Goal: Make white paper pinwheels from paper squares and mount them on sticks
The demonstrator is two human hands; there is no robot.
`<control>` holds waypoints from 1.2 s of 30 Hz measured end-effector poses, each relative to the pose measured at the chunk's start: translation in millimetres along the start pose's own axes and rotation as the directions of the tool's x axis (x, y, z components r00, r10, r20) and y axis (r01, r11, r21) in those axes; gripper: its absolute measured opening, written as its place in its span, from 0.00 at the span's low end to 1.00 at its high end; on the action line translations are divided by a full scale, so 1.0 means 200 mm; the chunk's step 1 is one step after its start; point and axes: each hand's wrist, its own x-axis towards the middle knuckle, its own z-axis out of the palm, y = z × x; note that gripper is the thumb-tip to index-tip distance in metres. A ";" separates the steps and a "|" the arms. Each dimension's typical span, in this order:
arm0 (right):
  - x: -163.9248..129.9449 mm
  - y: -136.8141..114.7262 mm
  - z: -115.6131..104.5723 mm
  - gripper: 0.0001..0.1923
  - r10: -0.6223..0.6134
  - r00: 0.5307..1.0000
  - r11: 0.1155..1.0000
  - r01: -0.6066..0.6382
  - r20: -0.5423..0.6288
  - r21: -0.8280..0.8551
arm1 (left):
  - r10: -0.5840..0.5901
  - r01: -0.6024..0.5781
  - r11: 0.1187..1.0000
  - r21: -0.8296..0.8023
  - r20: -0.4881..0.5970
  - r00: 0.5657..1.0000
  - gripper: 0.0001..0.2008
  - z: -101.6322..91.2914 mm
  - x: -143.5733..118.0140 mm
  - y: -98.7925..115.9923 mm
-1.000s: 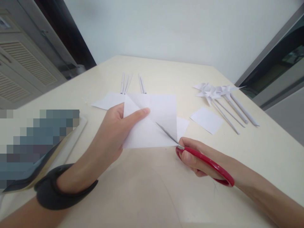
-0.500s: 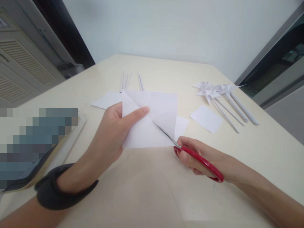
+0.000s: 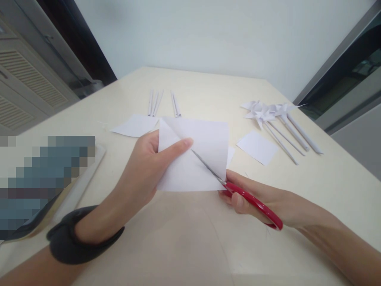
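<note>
Two risks at the scissors (image 3: 244,194)

The left hand (image 3: 145,159) pinches the paper (image 3: 208,135) above the surface (image 3: 208,91), between its left and right edges; the right hand (image 3: 263,193) grips the scissors, their visible blade (image 3: 206,166) slanting across the paper. The left thumb (image 3: 178,149) sits just beside its tip, so an overlong snip could nick it or overshoot the centre. A loose pinch could skew the cut.

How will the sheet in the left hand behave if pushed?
The white sheet is probably floppy: it looks thin, its right edge bowed. Likely light, as the left hand holds it up by one side. It may fold first at the diagonal crease.
</note>
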 end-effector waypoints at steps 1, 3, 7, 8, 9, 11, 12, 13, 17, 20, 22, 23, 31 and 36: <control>0.00 0.01 0.00 0.18 -0.007 1.000 0.999 0.006 0.018 0.042 | 0.004 -0.004 1.000 -0.005 -0.003 1.000 0.08 0.00 0.00 0.00; 0.01 0.02 0.01 0.16 -0.020 0.998 0.993 0.013 0.057 0.114 | 0.005 -0.005 1.000 -0.019 -0.011 1.000 0.09 0.00 0.00 0.00; 0.02 0.04 0.02 0.17 -0.001 1.000 0.992 -0.001 0.016 0.122 | 0.007 -0.008 1.000 -0.024 -0.033 0.999 0.09 0.00 -0.01 -0.01; 0.02 0.04 0.02 0.17 0.005 1.000 0.992 -0.005 0.007 0.123 | 0.008 -0.009 1.000 -0.030 -0.036 0.999 0.09 0.00 -0.01 -0.01; 0.02 0.04 0.02 0.17 0.009 1.000 0.992 -0.009 -0.001 0.125 | 0.010 -0.012 0.999 -0.038 -0.044 0.999 0.09 0.00 -0.01 -0.01; 0.02 0.04 0.02 0.17 0.017 1.000 0.993 -0.016 -0.011 0.117 | 0.022 -0.026 0.998 -0.058 -0.070 0.997 0.09 -0.01 -0.01 -0.01; 0.02 0.03 0.02 0.17 0.022 1.000 0.994 -0.020 -0.017 0.108 | 0.030 -0.035 0.997 -0.065 -0.082 0.996 0.09 -0.01 -0.01 -0.01; 0.02 0.03 0.02 0.17 0.025 0.999 0.995 -0.023 -0.022 0.100 | 0.040 -0.047 0.997 -0.069 -0.090 0.995 0.09 -0.01 -0.01 -0.01; 0.01 0.03 0.02 0.17 0.024 1.000 0.996 -0.022 -0.016 0.086 | 0.041 -0.044 0.997 -0.061 -0.056 0.998 0.09 -0.01 -0.01 -0.01; 0.01 0.02 0.02 0.17 0.023 0.999 0.997 -0.022 -0.024 0.070 | 0.021 -0.024 0.998 -0.061 -0.046 0.999 0.11 0.00 -0.01 0.00; 0.01 0.01 0.02 0.18 0.025 0.999 0.998 -0.023 -0.030 0.060 | 0.015 -0.018 0.998 -0.066 -0.047 0.999 0.11 0.00 -0.01 0.00; 0.01 0.01 0.02 0.18 0.023 0.999 0.998 -0.021 -0.028 0.057 | 0.011 -0.014 0.998 -0.066 -0.047 0.999 0.11 0.00 -0.01 0.00; 0.03 0.04 0.02 0.16 -0.008 1.000 0.996 0.011 -0.028 0.090 | 0.013 -0.016 0.995 -0.096 -0.030 0.999 0.10 0.00 -0.01 -0.01; 0.04 0.04 0.03 0.18 -0.005 1.000 0.994 0.007 -0.026 0.108 | 0.062 -0.066 0.988 -0.139 -0.035 0.998 0.13 -0.01 0.00 -0.01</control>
